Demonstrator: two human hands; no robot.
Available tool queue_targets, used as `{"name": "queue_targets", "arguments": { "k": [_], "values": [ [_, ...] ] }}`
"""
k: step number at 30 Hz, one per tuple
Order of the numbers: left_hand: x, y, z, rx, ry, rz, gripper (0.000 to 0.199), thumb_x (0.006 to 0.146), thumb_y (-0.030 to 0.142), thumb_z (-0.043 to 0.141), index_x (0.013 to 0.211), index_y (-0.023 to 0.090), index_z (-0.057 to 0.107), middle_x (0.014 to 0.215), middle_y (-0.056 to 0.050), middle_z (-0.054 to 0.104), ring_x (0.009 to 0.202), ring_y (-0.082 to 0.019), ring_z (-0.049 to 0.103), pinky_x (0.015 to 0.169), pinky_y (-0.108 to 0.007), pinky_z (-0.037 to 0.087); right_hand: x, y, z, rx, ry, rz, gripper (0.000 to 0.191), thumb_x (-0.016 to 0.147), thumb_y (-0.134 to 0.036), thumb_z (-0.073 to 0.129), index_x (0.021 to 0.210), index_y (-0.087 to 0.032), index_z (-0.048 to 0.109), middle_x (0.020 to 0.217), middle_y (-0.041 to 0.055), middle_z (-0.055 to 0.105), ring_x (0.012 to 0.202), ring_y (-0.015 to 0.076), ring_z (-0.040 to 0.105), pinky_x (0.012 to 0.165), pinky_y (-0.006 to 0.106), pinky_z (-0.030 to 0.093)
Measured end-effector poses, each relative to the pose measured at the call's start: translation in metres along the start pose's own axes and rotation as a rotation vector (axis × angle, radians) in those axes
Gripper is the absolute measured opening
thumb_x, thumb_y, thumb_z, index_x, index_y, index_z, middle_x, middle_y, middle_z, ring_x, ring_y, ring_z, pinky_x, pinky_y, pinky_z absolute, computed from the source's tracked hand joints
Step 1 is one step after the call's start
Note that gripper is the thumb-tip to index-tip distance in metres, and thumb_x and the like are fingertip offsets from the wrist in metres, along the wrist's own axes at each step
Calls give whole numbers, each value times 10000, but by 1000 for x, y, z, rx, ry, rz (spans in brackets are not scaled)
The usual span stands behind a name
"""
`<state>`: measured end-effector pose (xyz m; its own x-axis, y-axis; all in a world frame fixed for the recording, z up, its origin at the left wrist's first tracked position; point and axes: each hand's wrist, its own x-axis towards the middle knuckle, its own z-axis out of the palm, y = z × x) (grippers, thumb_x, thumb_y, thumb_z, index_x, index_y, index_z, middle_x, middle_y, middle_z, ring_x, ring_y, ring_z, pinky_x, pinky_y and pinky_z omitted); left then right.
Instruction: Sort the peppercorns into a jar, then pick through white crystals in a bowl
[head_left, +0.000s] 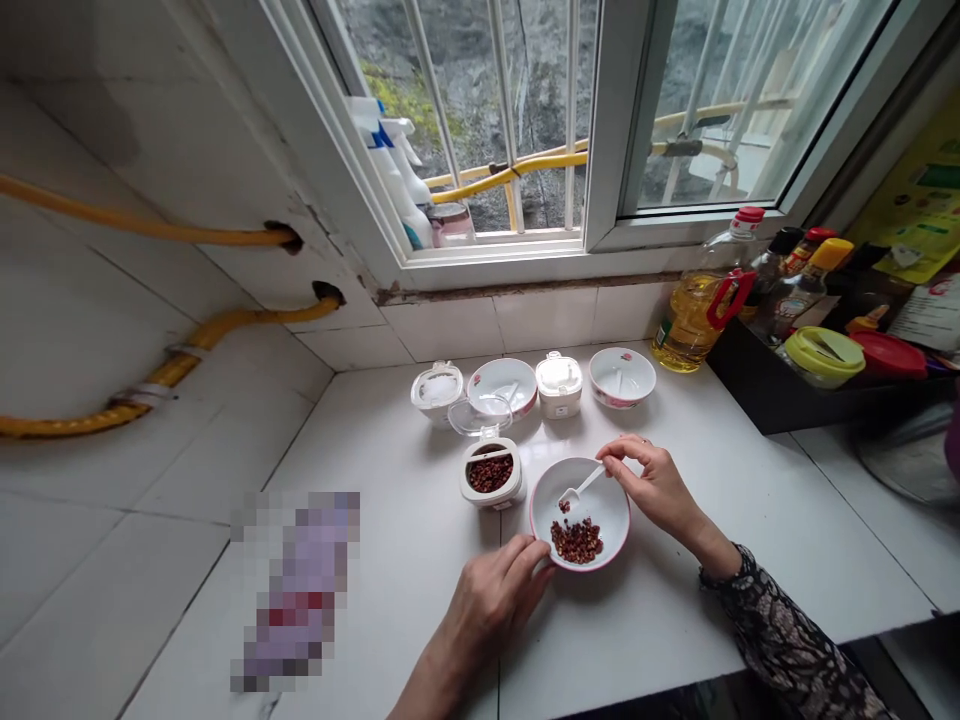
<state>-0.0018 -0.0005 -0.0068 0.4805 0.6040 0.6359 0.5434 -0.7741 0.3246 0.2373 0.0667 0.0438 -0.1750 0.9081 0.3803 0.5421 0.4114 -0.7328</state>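
My right hand [651, 488] pinches the handle of a small white spoon [589, 480], its tip down inside a white bowl with a pink rim [611, 515]. A few reddish-brown peppercorns lie at the spoon's tip. More peppercorns [577, 541] form a small heap on the near side of the bowl's bottom. At the bowl's lower left edge, the fingers of my left hand [501, 583] close on the rim. Just left of the bowl stands a white seasoning jar [491, 487], its clear lid [480, 416] flipped up, with peppercorns inside.
Along the back wall stand a jar with white contents [437, 388], a bowl [502, 380], a lidded jar [559, 388] and another bowl [622, 378]. An oil bottle [686, 315] is beside a black rack [750, 385] of bottles. A pixelated purple shape [304, 590] lies left.
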Motion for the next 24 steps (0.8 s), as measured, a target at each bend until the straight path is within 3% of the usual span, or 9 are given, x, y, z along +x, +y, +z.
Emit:
{"name": "queue_targets", "arguments": {
  "k": [8, 17, 24],
  "values": [
    [7, 4, -5, 20, -5, 9, 122, 1000, 187, 446, 1094, 161, 520, 842, -61, 679, 645, -123, 669, 551, -187, 518, -2, -2, 2, 8, 9, -37, 157, 875, -186, 567, 789, -225, 692, 658, 9, 704, 738, 210, 671, 812, 383, 523],
    [7, 4, -5, 55, -21, 1, 118, 994, 179, 441, 1077, 161, 524, 835, -48, 672, 641, -115, 655, 550, -188, 518, -1, 0, 1, 159, -22, 122, 203, 870, -350, 594, 800, -202, 714, 731, 42, 714, 687, 200, 673, 651, 324, 552],
    [5, 2, -1, 136, -7, 24, 170, 1028, 238, 389, 1047, 146, 531, 804, -29, 654, 640, -120, 646, 516, -208, 511, 5, 7, -1, 257, -44, 230, 351, 765, -537, 700, 776, -189, 740, 717, 57, 724, 636, 211, 674, 646, 335, 551]
  ]
}}
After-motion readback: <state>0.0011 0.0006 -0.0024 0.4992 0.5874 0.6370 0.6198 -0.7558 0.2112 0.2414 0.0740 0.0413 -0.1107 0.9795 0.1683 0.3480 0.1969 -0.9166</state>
